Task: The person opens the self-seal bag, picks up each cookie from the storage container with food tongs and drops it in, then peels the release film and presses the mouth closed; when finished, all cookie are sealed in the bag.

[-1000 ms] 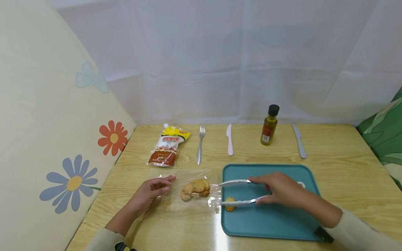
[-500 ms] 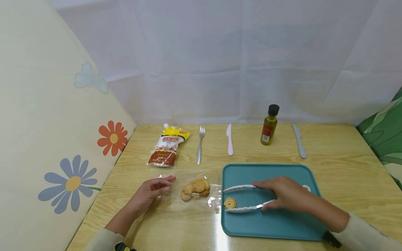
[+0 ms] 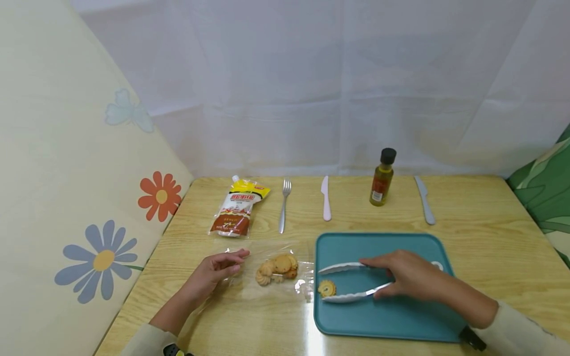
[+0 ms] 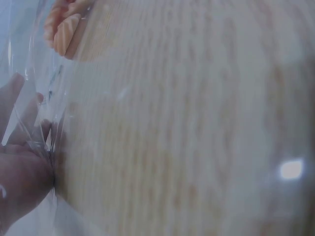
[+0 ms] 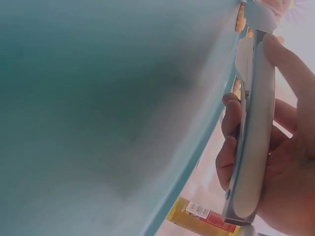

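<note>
Several cookies (image 3: 278, 268) lie inside a clear plastic bag (image 3: 245, 291) on the table. My left hand (image 3: 213, 274) holds the bag's left end; in the left wrist view, creased film surrounds its thumb and fingers (image 4: 27, 169). My right hand (image 3: 411, 277) grips metal tongs (image 3: 345, 298) with white scalloped tips, arms spread apart over the teal tray (image 3: 387, 321). One round ridged cookie (image 3: 327, 288) is on the tray's left side, between the tong arms and close to the lower tip. In the right wrist view, fingers and thumb wrap the tongs' handle (image 5: 253, 142).
A sauce pouch (image 3: 236, 210), a fork (image 3: 284, 205), a pink knife (image 3: 326, 198), an oil bottle (image 3: 382, 178) and a grey knife (image 3: 424, 200) line the table's back. A white cloth (image 3: 276, 89) hangs behind, with patterned panels at both sides.
My right hand and the tongs have moved right and slightly down, so the tips left the bag's edge and now flank the cookie on the tray. The left hand has stayed put.
</note>
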The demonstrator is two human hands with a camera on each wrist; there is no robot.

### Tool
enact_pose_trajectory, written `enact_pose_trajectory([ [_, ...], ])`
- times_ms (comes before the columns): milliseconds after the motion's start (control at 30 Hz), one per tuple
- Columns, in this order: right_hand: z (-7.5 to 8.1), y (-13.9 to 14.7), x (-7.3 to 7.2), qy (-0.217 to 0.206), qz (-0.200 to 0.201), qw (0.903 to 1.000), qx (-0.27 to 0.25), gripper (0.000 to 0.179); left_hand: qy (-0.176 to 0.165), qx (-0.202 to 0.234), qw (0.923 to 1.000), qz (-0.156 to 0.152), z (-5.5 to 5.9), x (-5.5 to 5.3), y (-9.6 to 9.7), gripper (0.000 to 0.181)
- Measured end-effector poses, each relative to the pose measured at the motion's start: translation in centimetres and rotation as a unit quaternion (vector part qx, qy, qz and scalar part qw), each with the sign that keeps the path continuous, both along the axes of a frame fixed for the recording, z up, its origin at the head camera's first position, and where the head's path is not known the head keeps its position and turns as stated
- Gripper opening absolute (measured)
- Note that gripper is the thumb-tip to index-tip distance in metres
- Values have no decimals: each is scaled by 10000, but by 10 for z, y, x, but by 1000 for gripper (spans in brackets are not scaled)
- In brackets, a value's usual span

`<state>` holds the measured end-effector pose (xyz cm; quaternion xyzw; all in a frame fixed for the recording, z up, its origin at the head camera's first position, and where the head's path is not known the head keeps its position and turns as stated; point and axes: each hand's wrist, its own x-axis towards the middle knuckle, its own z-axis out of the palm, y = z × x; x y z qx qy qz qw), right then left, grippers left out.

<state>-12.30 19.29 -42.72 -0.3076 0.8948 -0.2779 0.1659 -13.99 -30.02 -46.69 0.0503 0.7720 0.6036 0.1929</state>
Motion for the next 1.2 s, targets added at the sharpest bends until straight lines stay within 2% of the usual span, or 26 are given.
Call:
enact_pose_trajectory([
  [667, -1, 0, -1, 176, 138, 9996, 160, 72, 15, -49, 10000, 9, 1, 1, 1, 35],
  [1000, -1, -1, -3, 303, 169, 9993, 133, 64, -33, -68, 10000, 35, 2, 1, 1, 35],
  [1200, -2, -1, -3, 236, 122, 9996, 114, 63, -38, -66, 10000, 39, 2, 1, 1, 35],
])
